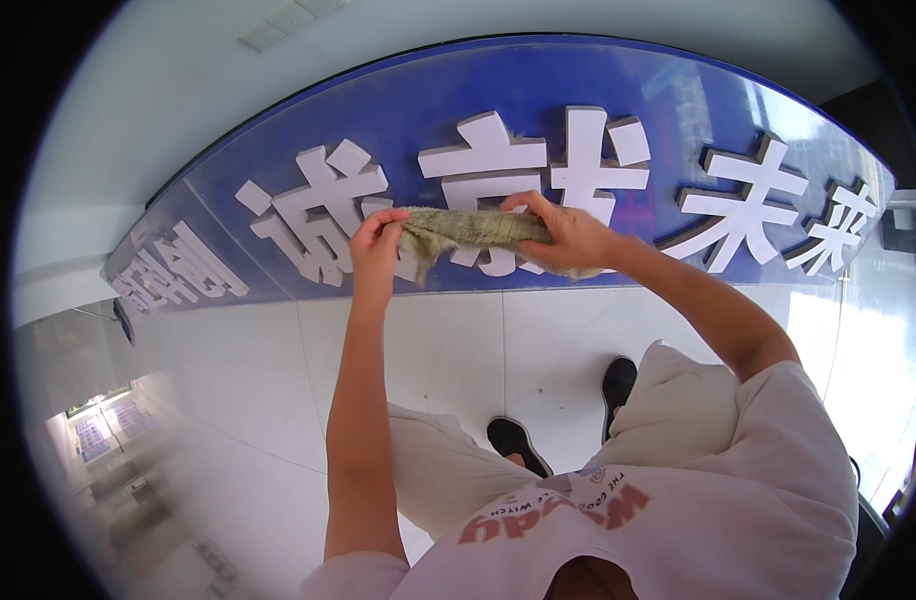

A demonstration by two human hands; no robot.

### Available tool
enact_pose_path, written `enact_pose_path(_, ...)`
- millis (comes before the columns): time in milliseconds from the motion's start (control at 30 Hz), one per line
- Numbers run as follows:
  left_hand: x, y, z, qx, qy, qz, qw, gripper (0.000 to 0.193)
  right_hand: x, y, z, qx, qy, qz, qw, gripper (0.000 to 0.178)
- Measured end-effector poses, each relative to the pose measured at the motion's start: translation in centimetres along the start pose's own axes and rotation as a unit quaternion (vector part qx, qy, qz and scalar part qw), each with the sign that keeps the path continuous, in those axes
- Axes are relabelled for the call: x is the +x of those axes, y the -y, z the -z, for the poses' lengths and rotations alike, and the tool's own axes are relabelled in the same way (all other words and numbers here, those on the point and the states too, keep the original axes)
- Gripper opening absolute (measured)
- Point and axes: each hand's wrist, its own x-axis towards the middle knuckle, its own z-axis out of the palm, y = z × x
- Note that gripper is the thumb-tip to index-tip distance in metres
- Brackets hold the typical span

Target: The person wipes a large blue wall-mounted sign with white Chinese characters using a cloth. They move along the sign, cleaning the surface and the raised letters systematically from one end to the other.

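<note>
A greenish-grey cloth (468,228), bunched into a long roll, stretches between my two hands in front of a blue sign panel. My left hand (376,245) pinches its left end with the fingertips, and a loose corner droops just beside them. At the other end my right hand (570,238) wraps round the cloth, thumb and fingers closed on it. Behind the cloth, raised white characters (483,160) stand out from the blue panel (398,110); the cloth and hands hide parts of the middle ones. Whether the cloth touches the panel I cannot tell.
The blue panel curves across the view, with more raised characters (748,200) to the right and smaller ones (178,265) at the left. Pale floor tiles (418,340) lie below it, under my dark shoes (518,443). A white wall (88,215) stands on the left.
</note>
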Motion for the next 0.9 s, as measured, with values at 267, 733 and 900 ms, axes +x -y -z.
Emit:
enact_pose_path(267,1.7,0.7,-6.4,0.472,-0.107,-0.322,0.814,0.023,2.8,-2.5,-0.4,-0.329,-0.248,0.075,0.908,0.037)
enact_pose_path(733,1.1,0.9,-13.2,0.53,-0.042,-0.37,0.762,0.037,0.7,-2.5,3.5,-0.419,-0.115,0.003,0.901,0.046)
enact_pose_path(900,1.5,2.6,-12.3,0.418,-0.053,-0.406,0.811,0.036,1.8,-2.6,1.2,-0.347,-0.162,0.039,0.923,0.038)
